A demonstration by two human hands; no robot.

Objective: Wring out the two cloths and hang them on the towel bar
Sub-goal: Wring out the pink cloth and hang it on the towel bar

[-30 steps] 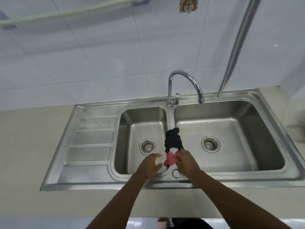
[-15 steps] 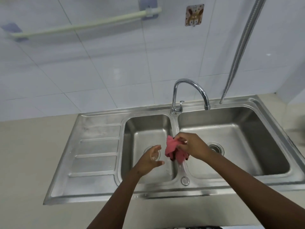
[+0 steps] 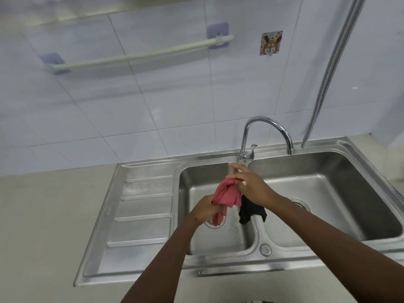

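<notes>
A bunched pink cloth (image 3: 226, 194) hangs over the left basin of the steel sink (image 3: 153, 254), held at both ends. My left hand (image 3: 204, 209) grips its lower end and my right hand (image 3: 251, 185) grips its upper end. Water drips from it. A black cloth (image 3: 249, 209) lies draped over the divider between the two basins, just under my right wrist. The pale green towel bar (image 3: 140, 54) is on the tiled wall at upper left, with nothing on it.
A chrome tap (image 3: 265, 132) arches behind the basins. A metal hose (image 3: 332, 68) hangs down the wall at right. A small sticker hook (image 3: 271, 42) is right of the bar. Beige counter (image 3: 43, 226) surrounds the sink.
My right hand has lifted the pink cloth off the black one and up over the left basin. My left hand, open before, has closed on the pink cloth's lower end. The view tilted up.
</notes>
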